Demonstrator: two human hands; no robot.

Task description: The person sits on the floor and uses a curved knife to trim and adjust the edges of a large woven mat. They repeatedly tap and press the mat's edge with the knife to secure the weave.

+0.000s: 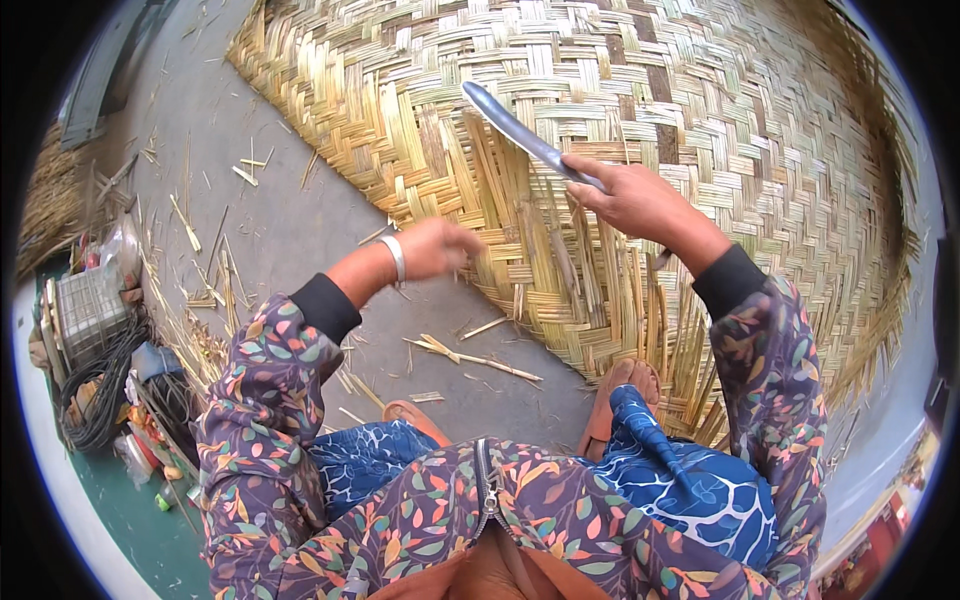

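Note:
A large woven mat of split pale strips spreads across the ground ahead of me and to the right. Above it, my right hand is closed round the near end of a knife with a long, slightly curved metal blade, its tip pointing far left. Under the blade, several flat loose strips lie along the weave toward my feet. My left hand, with a pale band at its wrist, hovers by the mat's left edge; its fingers are smeared by motion, and I see nothing in them.
Cut strip pieces litter the grey ground left of the mat. My sandalled feet stand near its front edge. At the far left are a wire crate, a coil of black cable and mixed clutter. Frayed strip ends stick out along the mat's right edge.

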